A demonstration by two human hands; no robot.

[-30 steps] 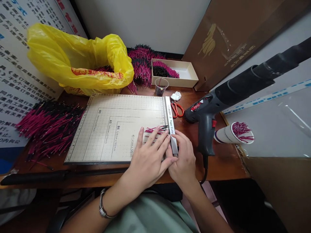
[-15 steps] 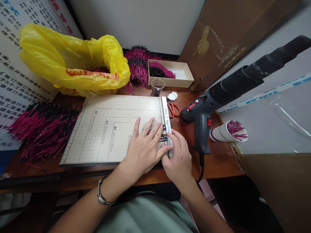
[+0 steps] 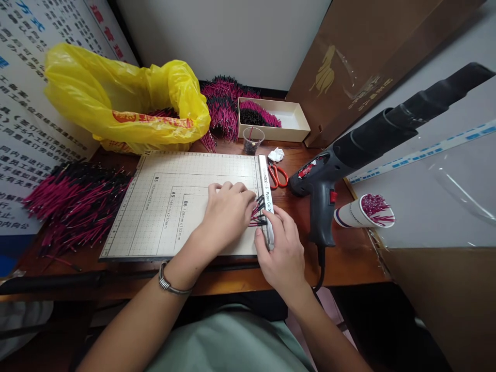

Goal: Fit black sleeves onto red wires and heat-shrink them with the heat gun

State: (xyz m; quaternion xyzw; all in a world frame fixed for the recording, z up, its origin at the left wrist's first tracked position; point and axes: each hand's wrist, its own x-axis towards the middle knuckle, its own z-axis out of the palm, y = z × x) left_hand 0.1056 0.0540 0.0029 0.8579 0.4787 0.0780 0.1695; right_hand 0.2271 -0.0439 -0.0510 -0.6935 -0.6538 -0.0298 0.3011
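Note:
Several thin red wires with black sleeved ends (image 3: pixel 260 221) lie at the right edge of a gridded paper cutter board (image 3: pixel 127 227), their black tips toward the white edge strip (image 3: pixel 265 181). My left hand (image 3: pixel 228 212) is over the board with its fingers curled down on the wires, whose other ends are hidden beneath it. At the strip, my right hand (image 3: pixel 282 248) has its thumb and index finger apart, the index fingertip beside the black ends and the thumb tip on the board edge.
A large wire pile (image 3: pixel 77 206) lies left, near a yellow plastic bag (image 3: pixel 127 93). Behind the board are a small clear cup (image 3: pixel 253 142) and an open box (image 3: pixel 294 121). Orange-handled scissors (image 3: pixel 278 176), a heat gun (image 3: pixel 323 206) and a paper cup of wires (image 3: pixel 351 213) are right.
My left hand's outstretched fingers have curled in, and its thumb has drawn away from my right hand. More of the wires' black ends show. My right thumb and index finger have parted.

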